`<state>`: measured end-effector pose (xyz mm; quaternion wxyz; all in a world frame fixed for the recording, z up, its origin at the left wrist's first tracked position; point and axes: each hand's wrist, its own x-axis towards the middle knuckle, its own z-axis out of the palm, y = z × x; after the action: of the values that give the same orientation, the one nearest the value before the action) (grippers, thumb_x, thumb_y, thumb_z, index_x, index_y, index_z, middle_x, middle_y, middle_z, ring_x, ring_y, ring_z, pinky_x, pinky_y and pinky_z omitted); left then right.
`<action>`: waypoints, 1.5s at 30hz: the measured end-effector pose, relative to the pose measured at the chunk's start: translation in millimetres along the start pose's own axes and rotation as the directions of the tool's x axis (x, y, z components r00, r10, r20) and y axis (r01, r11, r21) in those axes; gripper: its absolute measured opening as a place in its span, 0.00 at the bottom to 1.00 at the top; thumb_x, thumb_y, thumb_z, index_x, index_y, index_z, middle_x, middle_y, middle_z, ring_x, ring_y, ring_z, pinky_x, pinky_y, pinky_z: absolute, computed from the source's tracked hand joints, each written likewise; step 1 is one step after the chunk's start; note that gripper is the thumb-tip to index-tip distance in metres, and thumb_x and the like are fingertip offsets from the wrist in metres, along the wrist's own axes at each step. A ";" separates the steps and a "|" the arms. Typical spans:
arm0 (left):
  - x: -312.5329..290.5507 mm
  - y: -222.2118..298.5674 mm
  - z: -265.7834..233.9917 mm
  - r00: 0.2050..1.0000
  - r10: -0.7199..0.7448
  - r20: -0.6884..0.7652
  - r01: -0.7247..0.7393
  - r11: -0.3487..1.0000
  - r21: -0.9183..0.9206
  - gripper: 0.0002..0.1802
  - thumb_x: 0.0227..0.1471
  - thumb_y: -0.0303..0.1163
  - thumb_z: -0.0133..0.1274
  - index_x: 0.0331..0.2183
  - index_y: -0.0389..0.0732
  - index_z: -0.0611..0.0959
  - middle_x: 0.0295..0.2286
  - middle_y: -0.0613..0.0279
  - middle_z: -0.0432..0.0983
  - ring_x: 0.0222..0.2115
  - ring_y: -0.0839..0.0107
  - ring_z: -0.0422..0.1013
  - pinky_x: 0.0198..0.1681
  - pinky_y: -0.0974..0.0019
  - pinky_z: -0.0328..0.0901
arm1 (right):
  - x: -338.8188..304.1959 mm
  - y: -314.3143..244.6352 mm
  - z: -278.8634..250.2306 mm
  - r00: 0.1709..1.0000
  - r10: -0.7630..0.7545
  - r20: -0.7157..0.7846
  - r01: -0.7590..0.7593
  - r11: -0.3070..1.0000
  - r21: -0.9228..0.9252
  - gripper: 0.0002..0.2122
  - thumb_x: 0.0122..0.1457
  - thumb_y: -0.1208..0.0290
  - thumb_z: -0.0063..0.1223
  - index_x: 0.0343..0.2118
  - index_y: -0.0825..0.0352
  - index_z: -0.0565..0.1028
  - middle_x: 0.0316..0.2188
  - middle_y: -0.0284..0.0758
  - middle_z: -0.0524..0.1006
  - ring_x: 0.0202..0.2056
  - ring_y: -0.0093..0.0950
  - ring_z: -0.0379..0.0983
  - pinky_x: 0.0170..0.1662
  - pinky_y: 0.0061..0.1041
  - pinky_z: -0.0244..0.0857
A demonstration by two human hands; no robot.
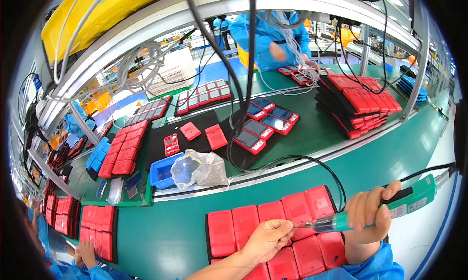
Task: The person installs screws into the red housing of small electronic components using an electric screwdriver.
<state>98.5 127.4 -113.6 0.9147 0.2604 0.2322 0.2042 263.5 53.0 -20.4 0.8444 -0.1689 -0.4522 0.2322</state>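
Note:
My right hand [366, 215] is wrapped around a green electric screwdriver [415, 196], which lies nearly level with its bit pointing left. At the bit's tip, my left hand [267, 238] pinches thumb and forefinger together; whatever is between them is too small to make out. Beneath both hands, red plastic device housings [221, 233] lie in rows on a black mat [208, 246]. My left forearm and hand cover some of the housings. Small dark spots, perhaps screws, show on a few of them.
Beyond a metal rail stand a blue bin [163, 172] and a clear bag of small parts [210, 172]. Devices with dark screens [251, 139] and stacked red housings [360, 102] lie farther back. Cables hang overhead. A co-worker [273, 41] stands opposite; another person's hands [85, 253] are at left.

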 end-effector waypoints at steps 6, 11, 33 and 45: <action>-1.7 0.8 5.9 0.998 0.040 -0.049 -0.032 0.986 0.161 0.13 0.50 0.34 0.46 0.26 0.32 0.74 0.19 0.63 0.65 0.17 0.80 0.55 0.18 0.79 0.52 | -1.5 -5.6 -4.5 0.991 0.133 0.032 -0.134 0.990 0.044 0.12 0.50 0.71 0.48 0.32 0.61 0.57 0.13 0.31 0.62 0.12 0.25 0.61 0.18 0.27 0.59; -0.6 -2.9 3.1 0.996 0.060 -0.064 -0.041 0.964 0.264 0.14 0.50 0.36 0.46 0.25 0.33 0.74 0.17 0.65 0.65 0.16 0.80 0.54 0.18 0.79 0.51 | -2.9 -8.1 -7.4 0.988 0.124 0.094 -0.134 0.985 0.108 0.10 0.51 0.76 0.44 0.33 0.62 0.57 0.15 0.34 0.62 0.15 0.26 0.61 0.20 0.28 0.59; 0.4 -2.7 10.6 0.999 0.034 0.015 -0.037 0.899 0.436 0.21 0.53 0.42 0.39 0.23 0.34 0.74 0.12 0.70 0.59 0.13 0.84 0.51 0.14 0.80 0.46 | -1.3 -3.0 -9.4 0.974 0.082 0.210 -0.100 0.992 0.080 0.13 0.49 0.72 0.52 0.31 0.62 0.58 0.11 0.29 0.62 0.10 0.21 0.60 0.13 0.22 0.59; -0.1 14.2 8.1 0.984 -0.016 -0.180 0.001 0.997 -0.083 0.13 0.50 0.26 0.40 0.38 0.29 0.68 0.22 0.60 0.66 0.16 0.80 0.57 0.14 0.82 0.49 | 23.1 21.3 -60.2 0.959 0.062 0.277 0.027 0.952 -0.304 0.10 0.48 0.82 0.43 0.33 0.68 0.58 0.13 0.34 0.65 0.12 0.21 0.62 0.17 0.20 0.61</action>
<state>99.1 135.3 -99.4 0.9008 0.2019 0.3065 0.2322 320.3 78.9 -47.3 0.7326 -0.2662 -0.5973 0.1890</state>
